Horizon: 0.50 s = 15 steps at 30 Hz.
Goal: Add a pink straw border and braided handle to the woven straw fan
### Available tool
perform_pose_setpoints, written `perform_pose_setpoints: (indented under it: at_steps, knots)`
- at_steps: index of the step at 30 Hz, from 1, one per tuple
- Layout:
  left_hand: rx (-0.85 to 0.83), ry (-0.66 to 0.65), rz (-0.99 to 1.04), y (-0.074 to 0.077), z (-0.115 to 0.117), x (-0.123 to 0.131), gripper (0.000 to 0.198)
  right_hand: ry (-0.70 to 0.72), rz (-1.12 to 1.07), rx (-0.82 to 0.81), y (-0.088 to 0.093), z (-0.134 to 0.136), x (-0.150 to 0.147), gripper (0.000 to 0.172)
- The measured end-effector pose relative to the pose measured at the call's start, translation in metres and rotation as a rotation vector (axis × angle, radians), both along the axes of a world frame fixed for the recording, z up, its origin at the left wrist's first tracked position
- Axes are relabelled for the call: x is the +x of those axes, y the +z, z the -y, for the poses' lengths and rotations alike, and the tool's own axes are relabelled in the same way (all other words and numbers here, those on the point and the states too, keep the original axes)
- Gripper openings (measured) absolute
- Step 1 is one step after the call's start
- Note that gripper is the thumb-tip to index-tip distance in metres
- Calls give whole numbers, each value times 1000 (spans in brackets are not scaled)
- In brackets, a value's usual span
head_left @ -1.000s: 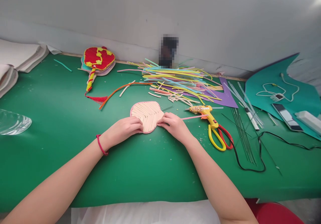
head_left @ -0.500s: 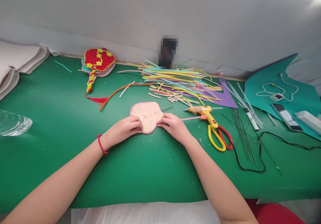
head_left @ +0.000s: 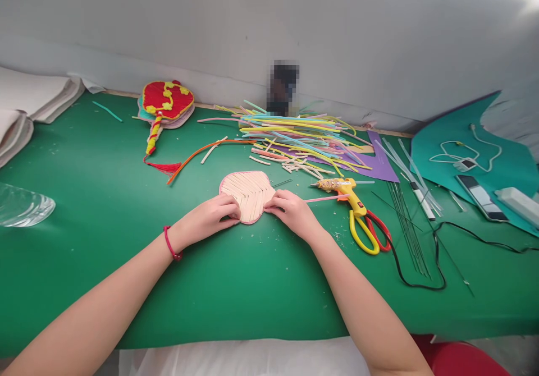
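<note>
A craft workshop is shown. A long table is covered with a green sheet and is set against a bare white wall. A heap of coloured strips is piled at the back, and a purple sheet and a teal sheet are laid to the right. A yellow glue gun, scissors, a black cord and a bundle of thin wires are spread nearby. A finished red and yellow fan with a tassel is kept at the far left, and a pink woven piece of like shape is laid in the middle.
</note>
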<state>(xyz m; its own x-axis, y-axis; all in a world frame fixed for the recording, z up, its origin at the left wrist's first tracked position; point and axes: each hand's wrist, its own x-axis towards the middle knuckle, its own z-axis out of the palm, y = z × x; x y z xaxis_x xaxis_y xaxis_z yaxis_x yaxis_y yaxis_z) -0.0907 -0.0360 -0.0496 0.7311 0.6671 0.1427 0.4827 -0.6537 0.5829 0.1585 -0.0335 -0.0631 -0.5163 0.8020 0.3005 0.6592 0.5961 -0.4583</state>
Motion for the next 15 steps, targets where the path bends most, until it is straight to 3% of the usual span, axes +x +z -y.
perform_pose_setpoints:
  at_steps: [15]
  knots:
    - [-74, 64, -10, 1, -1, 2, 13, -6, -7, -17, 1, 0, 0, 8]
